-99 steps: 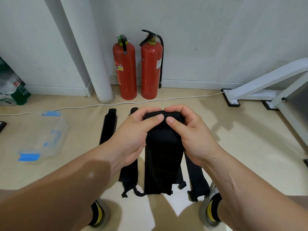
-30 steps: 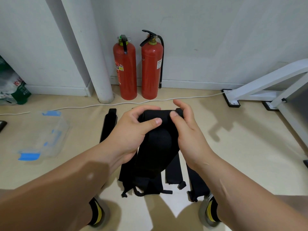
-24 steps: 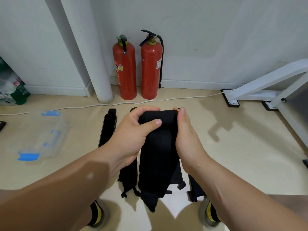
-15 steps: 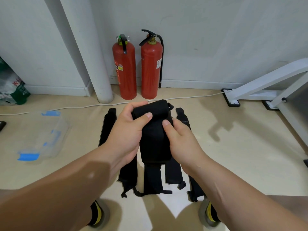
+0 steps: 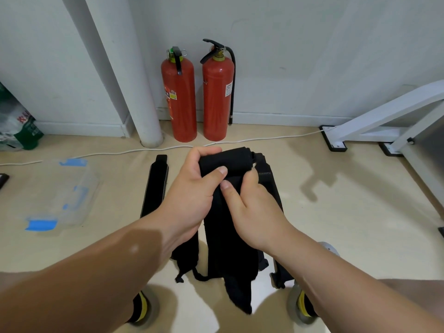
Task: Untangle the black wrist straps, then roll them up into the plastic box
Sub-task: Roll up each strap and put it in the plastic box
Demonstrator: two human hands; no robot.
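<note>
I hold a black wrist strap (image 5: 230,236) in the air above the floor; its top is wound into a roll (image 5: 230,159) and its tail hangs down toward my feet. My left hand (image 5: 192,193) grips the roll from the left, thumb across its front. My right hand (image 5: 249,207) pinches the strap just under the roll. More black straps lie flat on the floor beneath: one (image 5: 155,186) to the left, one (image 5: 269,179) to the right, others partly hidden by my arms. The clear plastic box (image 5: 60,195) with blue clips sits on the floor at the left.
Two red fire extinguishers (image 5: 198,97) stand against the wall ahead, beside a white pillar (image 5: 134,92). A white cable (image 5: 144,150) runs along the floor. A white metal frame (image 5: 384,121) is at the right, a green bag (image 5: 16,126) at the far left.
The roll has grown thicker. My right hand has slid from the roll's right end to the strap under it, and the hanging tail has dropped lower than half a second ago.
</note>
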